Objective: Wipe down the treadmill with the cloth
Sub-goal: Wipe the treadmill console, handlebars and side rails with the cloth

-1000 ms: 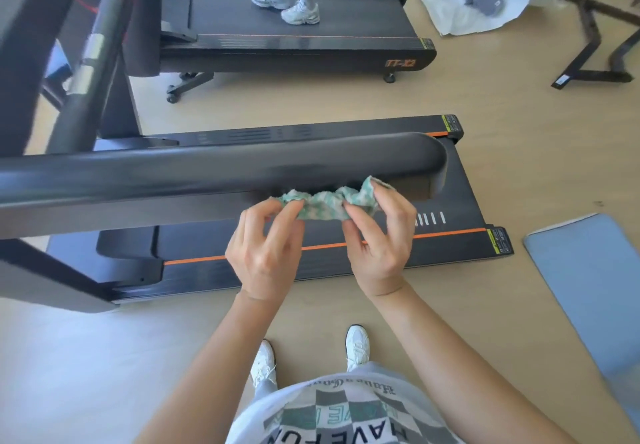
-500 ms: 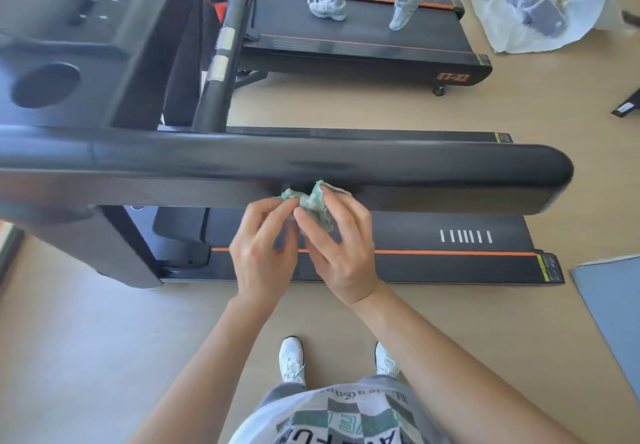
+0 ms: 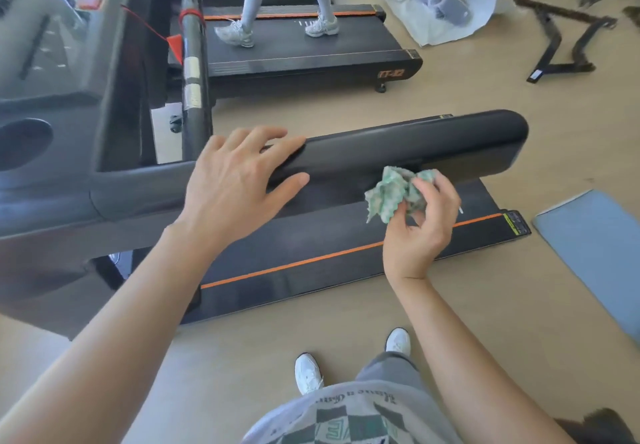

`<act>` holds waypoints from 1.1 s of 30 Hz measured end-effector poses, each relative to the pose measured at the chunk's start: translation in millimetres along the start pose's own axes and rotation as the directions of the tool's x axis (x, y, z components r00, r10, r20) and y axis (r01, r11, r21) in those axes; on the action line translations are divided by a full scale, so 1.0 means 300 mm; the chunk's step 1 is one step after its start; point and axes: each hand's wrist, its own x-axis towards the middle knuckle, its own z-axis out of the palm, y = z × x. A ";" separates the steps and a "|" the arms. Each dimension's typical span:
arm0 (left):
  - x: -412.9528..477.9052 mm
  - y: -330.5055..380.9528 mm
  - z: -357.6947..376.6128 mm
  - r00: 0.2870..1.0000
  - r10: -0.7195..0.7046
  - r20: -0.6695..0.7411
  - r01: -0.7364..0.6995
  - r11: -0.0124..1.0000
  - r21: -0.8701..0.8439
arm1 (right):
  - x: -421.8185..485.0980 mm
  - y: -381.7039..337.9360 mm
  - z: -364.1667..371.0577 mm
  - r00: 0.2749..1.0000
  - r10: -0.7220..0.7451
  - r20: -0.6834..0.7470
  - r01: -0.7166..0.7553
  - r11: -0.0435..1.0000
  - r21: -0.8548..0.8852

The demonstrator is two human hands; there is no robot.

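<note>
Cloth, one, bunched in right hand; left hand rests on handrail.

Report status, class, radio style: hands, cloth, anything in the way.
Left hand open, flat on handrail. Right hand pinches bunched cloth at handrail's near side. Nothing seen blocking the wipe.

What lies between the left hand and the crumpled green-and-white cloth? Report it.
Head view: only bare black padded handrail lies between the left hand and the crumpled green-and-white cloth.
</note>
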 end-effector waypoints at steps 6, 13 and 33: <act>0.027 0.012 -0.006 0.999 0.027 0.037 -0.027 1.000 0.000 | -0.021 -0.052 0.061 0.996 0.055 -0.064 -0.056 0.998 -0.001; 0.012 0.032 0.010 1.000 0.000 -0.013 0.001 0.998 0.068 | -0.166 -0.123 0.117 0.995 -0.004 0.096 -0.001 0.998 0.060; 0.008 0.039 0.025 0.998 -0.053 -0.041 0.056 0.996 0.075 | -0.086 -0.040 0.083 0.983 -0.147 0.110 0.150 0.988 -0.022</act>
